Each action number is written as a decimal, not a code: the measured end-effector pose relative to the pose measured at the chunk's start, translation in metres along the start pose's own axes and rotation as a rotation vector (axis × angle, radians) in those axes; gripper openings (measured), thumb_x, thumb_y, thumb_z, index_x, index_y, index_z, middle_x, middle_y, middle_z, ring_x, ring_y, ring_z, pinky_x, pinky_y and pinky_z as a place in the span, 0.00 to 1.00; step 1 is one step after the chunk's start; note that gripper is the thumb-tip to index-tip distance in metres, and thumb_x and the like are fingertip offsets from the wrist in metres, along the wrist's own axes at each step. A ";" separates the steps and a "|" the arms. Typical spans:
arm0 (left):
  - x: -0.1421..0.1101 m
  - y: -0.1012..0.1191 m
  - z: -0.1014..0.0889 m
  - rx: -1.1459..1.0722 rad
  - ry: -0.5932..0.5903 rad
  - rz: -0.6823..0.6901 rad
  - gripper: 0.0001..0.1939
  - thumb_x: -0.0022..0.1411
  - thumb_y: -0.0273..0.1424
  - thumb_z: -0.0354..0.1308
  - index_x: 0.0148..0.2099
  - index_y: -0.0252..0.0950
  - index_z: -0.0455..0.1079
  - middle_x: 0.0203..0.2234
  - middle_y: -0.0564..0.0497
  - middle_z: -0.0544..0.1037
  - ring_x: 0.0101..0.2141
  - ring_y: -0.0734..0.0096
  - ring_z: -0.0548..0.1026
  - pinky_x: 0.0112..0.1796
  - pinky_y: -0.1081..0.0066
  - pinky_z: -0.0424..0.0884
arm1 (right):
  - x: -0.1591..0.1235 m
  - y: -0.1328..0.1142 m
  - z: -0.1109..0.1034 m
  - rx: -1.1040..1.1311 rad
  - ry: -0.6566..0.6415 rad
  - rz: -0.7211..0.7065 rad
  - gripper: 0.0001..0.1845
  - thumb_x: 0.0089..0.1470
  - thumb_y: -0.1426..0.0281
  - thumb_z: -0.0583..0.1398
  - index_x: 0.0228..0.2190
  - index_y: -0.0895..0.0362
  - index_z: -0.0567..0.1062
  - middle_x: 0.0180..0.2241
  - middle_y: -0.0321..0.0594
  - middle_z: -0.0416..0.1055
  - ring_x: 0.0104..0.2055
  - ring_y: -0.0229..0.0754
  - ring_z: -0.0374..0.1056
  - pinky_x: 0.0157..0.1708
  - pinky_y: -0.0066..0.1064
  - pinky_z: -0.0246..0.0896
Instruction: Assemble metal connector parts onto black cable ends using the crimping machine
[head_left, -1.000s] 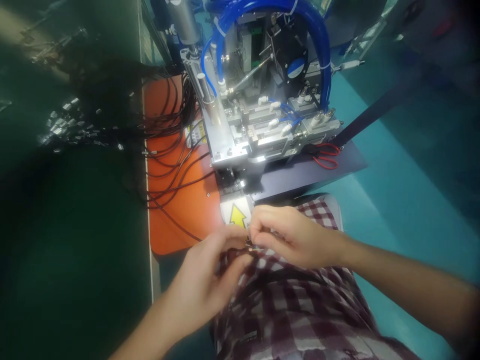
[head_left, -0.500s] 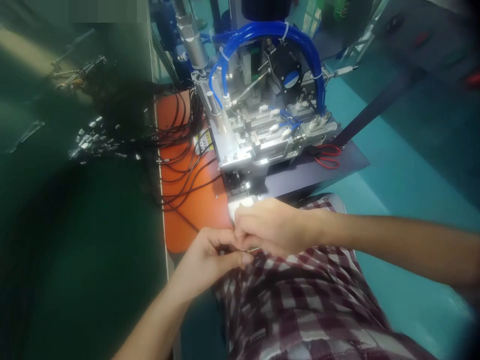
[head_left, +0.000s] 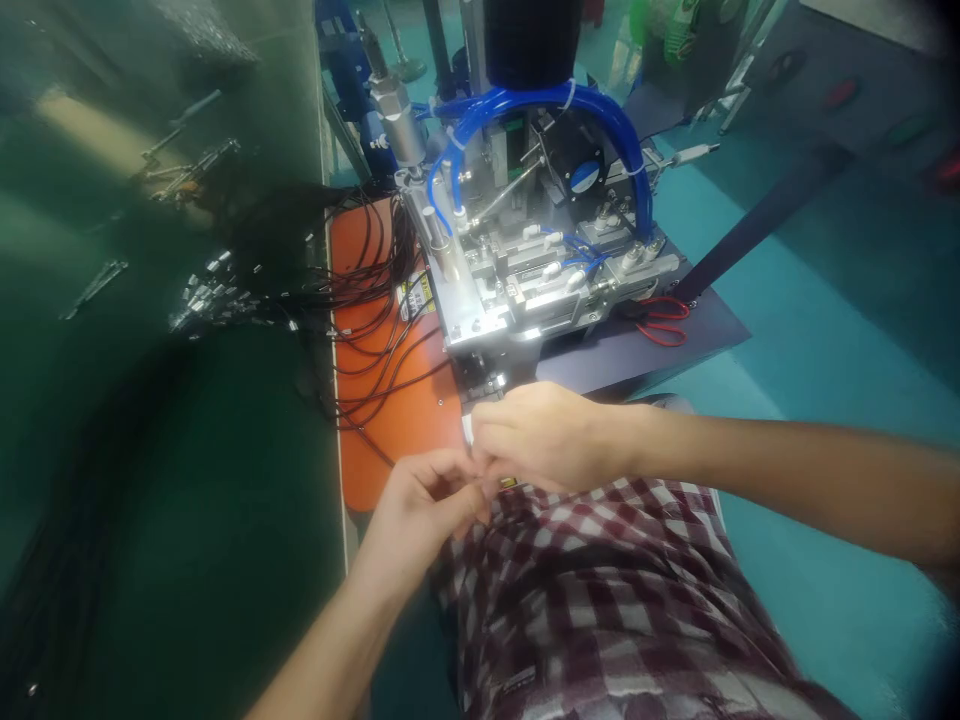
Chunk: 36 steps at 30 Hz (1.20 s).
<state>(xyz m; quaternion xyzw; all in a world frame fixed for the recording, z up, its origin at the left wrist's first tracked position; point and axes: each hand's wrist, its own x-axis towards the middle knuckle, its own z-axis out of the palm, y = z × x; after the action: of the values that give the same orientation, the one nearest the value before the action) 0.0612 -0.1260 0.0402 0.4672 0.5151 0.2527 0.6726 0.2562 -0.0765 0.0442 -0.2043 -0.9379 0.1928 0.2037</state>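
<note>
My left hand [head_left: 431, 495] and my right hand [head_left: 544, 437] meet fingertip to fingertip above my lap, just in front of the machine. The left thumb and forefinger are pinched together. Curled inward, the right fingers press against the left fingertips. Whatever small thing lies between them is hidden by the fingers. Beyond the hands stands a metal fixture [head_left: 517, 290] with cylinders and white fittings. Thick blue air hoses [head_left: 517, 100] arch over it. A white part [head_left: 468, 430] of the machine shows just behind the right fingers.
Thin black cables [head_left: 375, 340] run across an orange plate [head_left: 397, 430] on the left. Their shiny metal ends [head_left: 214, 295] lie bunched on the dark green table [head_left: 225, 520]. A red cord loop [head_left: 664, 325] and a grey bar [head_left: 757, 220] are on the right.
The whole view has shifted slightly, so the machine and table sit lower and further right. Both hands stay together, with the fingertips drawn a little closer and the left thumb shifted.
</note>
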 end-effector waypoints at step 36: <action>0.043 0.024 0.006 -0.162 0.168 -0.046 0.11 0.57 0.37 0.63 0.33 0.35 0.68 0.17 0.56 0.71 0.14 0.85 0.55 0.17 0.80 0.55 | 0.007 -0.004 0.027 0.831 0.703 0.884 0.02 0.49 0.75 0.60 0.26 0.58 0.72 0.24 0.32 0.67 0.21 0.31 0.59 0.21 0.24 0.54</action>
<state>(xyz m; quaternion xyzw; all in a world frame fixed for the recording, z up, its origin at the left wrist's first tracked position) 0.0846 -0.0828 0.0422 0.3768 0.5581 0.3161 0.6683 0.2364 -0.0841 0.0256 -0.5220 -0.4939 0.5229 0.4584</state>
